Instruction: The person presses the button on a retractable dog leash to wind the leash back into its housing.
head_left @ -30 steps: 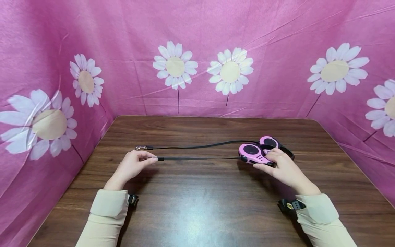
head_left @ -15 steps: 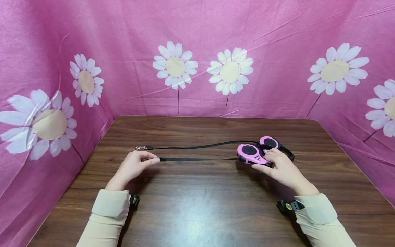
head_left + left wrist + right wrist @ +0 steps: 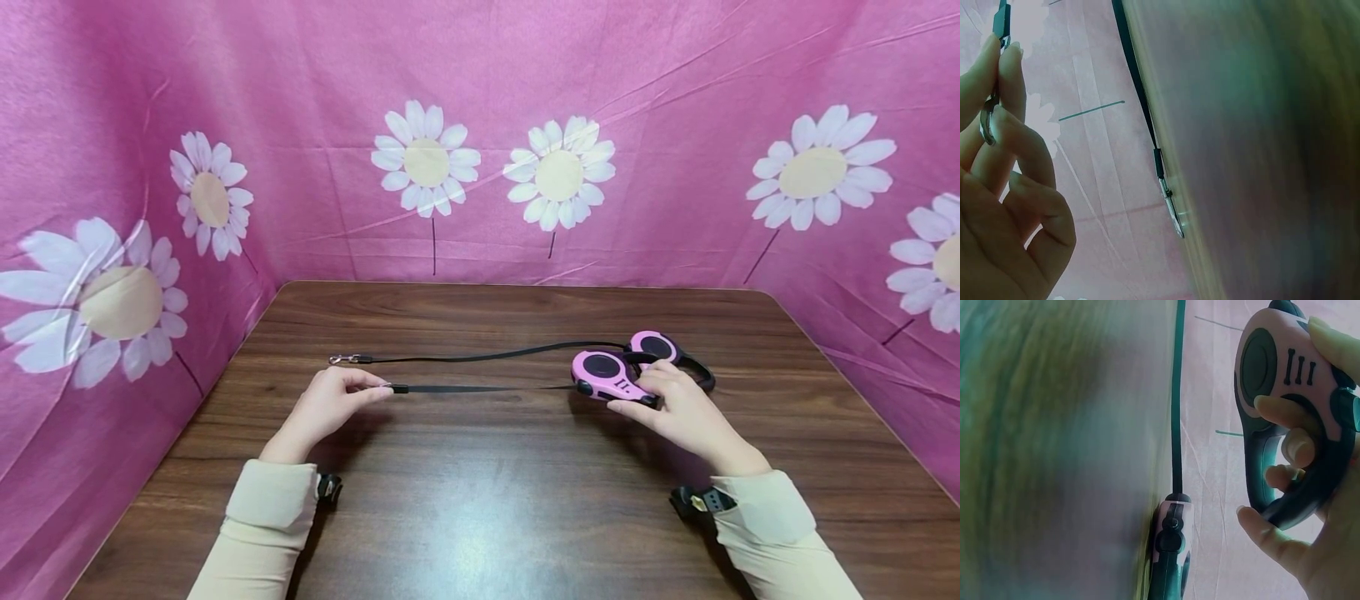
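My right hand grips the handle of a pink and black retractable dog leash, held a little above the table. In the right wrist view its fingers pass through the handle loop of this leash. Between thumb and fingertips, my left hand pinches the metal clip at the strap's end. The black strap runs nearly straight between both hands. Behind it, a second pink and black retractable leash lies on the table, its strap stretched leftward to a silver clip.
The brown wood-grain table reaches back to a pink cloth printed with white daisies, which also hangs at both sides. Dark bands with small devices sit at the wrists over pale sleeves.
My right hand has shifted slightly left with the held leash's casing. My left hand has drifted a little right with the clip, so the visible strap between them is slightly shorter.
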The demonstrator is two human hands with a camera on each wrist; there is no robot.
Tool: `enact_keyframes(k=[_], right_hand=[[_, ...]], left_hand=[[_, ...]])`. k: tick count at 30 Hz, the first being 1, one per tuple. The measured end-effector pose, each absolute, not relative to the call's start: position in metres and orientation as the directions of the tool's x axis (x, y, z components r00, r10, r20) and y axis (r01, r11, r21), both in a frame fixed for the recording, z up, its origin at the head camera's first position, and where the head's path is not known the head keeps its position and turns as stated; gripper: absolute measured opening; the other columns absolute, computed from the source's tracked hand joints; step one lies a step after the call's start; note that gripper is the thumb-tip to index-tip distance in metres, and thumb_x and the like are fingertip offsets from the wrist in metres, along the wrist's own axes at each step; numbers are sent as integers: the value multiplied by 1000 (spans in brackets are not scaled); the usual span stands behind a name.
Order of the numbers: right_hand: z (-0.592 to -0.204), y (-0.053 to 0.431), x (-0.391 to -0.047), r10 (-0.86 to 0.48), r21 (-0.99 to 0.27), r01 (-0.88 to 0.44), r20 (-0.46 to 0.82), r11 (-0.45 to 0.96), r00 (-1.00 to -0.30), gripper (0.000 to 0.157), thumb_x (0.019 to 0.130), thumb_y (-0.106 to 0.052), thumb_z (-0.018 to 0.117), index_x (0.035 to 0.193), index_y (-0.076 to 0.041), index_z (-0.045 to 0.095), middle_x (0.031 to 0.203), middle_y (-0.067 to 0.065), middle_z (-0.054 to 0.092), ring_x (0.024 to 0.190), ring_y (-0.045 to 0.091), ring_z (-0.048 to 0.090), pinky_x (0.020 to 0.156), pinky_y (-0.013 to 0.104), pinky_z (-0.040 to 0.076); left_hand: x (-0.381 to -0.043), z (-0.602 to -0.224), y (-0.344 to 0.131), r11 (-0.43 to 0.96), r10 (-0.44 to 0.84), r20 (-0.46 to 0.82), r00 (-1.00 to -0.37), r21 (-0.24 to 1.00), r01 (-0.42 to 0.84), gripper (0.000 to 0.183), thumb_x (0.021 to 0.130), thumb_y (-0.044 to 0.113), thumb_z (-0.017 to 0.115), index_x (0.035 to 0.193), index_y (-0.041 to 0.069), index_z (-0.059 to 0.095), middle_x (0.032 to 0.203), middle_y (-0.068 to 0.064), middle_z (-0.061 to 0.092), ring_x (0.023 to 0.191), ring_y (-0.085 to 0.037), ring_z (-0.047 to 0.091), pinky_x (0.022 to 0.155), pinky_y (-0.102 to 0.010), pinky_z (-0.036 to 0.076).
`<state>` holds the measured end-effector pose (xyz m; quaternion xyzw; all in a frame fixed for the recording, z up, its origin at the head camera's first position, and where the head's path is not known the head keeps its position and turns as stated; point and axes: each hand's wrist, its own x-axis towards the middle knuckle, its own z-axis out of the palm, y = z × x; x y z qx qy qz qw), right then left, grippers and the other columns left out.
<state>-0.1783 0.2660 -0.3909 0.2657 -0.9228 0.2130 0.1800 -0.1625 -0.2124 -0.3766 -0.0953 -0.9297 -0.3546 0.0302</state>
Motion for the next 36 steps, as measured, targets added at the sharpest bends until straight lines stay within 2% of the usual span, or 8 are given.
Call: enact_keyframes(k=[7, 36], right_hand=[[-392, 264, -177, -433, -289, -597, 468, 749, -770, 38, 76, -29, 84, 62, -26, 49, 74, -9, 44, 76, 7, 40, 70, 21, 31], [-392, 247, -175, -478, -274, -677, 533, 684, -698, 44, 73, -28, 86, 60, -25, 44, 68, -11, 38, 71, 3, 37, 66, 17, 29]], left_hand=[[-162, -378, -208, 720, 181, 140, -973, 655, 229, 18, 89, 29, 74, 99, 15, 80, 101, -3, 77, 101, -21, 68, 86, -39, 52], [-159, -375, -184, 719, 184, 101, -978, 664, 204, 20, 89, 35, 72, 98, 19, 80, 100, 1, 77, 107, -20, 68, 93, -44, 51]])
